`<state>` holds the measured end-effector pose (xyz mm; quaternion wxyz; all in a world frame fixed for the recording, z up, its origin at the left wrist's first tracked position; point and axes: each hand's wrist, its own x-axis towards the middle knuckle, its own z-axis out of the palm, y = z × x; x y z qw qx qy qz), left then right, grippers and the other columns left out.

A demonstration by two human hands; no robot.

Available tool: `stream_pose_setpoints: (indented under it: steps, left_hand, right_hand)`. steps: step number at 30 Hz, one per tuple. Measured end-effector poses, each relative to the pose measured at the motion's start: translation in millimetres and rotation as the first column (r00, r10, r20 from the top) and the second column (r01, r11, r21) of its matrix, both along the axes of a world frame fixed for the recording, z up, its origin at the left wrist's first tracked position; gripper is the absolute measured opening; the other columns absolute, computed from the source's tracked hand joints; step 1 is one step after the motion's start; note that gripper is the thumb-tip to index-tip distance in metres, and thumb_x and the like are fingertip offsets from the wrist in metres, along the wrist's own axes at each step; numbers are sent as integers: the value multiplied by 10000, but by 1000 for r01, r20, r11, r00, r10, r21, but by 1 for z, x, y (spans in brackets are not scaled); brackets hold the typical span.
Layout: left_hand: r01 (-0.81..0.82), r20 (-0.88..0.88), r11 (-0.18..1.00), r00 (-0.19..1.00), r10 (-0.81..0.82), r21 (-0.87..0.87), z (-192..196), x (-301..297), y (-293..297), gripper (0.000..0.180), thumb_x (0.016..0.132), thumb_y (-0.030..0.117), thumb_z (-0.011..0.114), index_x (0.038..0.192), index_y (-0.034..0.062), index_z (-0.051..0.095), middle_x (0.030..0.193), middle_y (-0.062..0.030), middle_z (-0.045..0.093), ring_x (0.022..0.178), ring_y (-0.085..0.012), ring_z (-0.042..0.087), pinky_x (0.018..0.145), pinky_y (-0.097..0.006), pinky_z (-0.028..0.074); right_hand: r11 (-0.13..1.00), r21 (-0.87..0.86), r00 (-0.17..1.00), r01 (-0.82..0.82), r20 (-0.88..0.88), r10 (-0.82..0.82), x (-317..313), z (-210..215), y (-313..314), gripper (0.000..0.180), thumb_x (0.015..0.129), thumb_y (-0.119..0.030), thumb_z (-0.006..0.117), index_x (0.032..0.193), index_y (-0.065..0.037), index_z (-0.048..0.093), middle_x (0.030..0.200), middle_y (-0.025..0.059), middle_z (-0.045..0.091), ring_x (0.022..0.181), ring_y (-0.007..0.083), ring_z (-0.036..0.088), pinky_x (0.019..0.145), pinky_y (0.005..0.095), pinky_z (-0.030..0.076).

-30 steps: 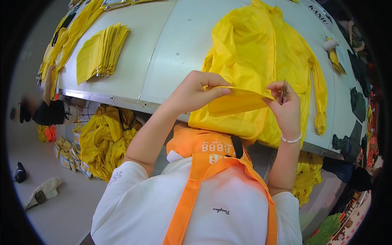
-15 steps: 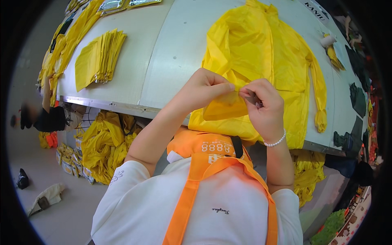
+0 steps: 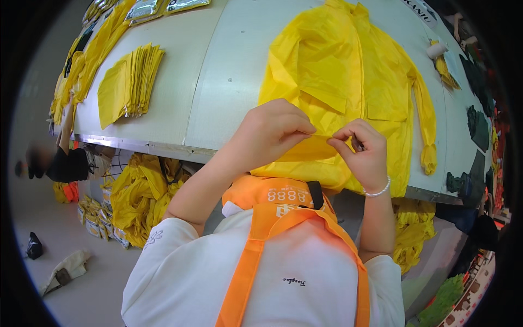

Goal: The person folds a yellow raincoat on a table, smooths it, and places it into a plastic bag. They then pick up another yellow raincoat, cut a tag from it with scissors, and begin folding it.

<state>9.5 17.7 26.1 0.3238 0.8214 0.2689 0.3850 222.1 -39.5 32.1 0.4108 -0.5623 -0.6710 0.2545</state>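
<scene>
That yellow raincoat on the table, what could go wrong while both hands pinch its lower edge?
The yellow raincoat hangs over the table edge near the left hand and right hand, so it might slide off. Its thin fabric already looks creased and could wrinkle further. One sleeve reaches the far edge and may snag.

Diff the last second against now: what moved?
The folded yellow piece held between the hands a second ago is out of sight; left hand and right hand have closed in, fingers pinched, at the raincoat's hem. Raincoat and yellow stack unchanged.
</scene>
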Motion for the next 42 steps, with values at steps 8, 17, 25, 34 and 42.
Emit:
stream_pose_setpoints:
  steps: [8, 17, 25, 34, 42]
  left_hand:
    - [-129, 6, 790, 988, 156, 599, -14, -23, 0, 240, 535, 38, 729, 743, 63, 613, 789, -51, 596, 686, -214, 562, 589, -296, 471]
    - [56, -95, 837, 995, -5, 545, -26, -49, -15, 174, 574, 99, 656, 725, 64, 578, 793, -54, 586, 672, -208, 551, 558, -323, 450]
    - [35, -846, 973, 487, -217, -229, -105, -72, -56, 198, 653, 193, 732, 708, 63, 594, 690, -102, 586, 719, -310, 582, 654, -410, 457]
    - [-196, -905, 980, 414, 98, 17, -104, 154, -66, 409, 710, 460, 696, 694, 61, 607, 669, -99, 613, 680, -272, 602, 677, -397, 430]
    - [-532, -991, 838, -109, 75, 122, -206, 109, -117, 241, 798, 265, 545, 808, 70, 687, 767, -131, 664, 777, -326, 639, 715, -436, 479]
  right_hand:
    - [943, 306, 987, -133, 130, 96, -16, -9, -8, 227, 611, 119, 633, 743, -49, 554, 649, 60, 560, 527, 191, 557, 461, 253, 428]
    - [949, -128, 955, -289, -103, 277, -16, -21, -17, 150, 714, -17, 695, 794, -22, 568, 726, 101, 582, 605, 217, 589, 552, 296, 473]
    - [844, -467, 962, 264, 68, -263, 51, -99, -87, 178, 924, -110, 483, 1022, 12, 568, 816, 155, 617, 747, 268, 612, 678, 323, 473]
    - [821, -385, 907, 421, 188, -377, 247, -153, -109, 171, 871, -140, 552, 963, 4, 568, 878, 185, 598, 792, 352, 591, 691, 403, 473]
    - [836, -393, 918, 382, 56, -393, 404, -198, -113, 193, 859, -139, 592, 970, 16, 620, 871, 179, 631, 763, 318, 617, 689, 351, 491]
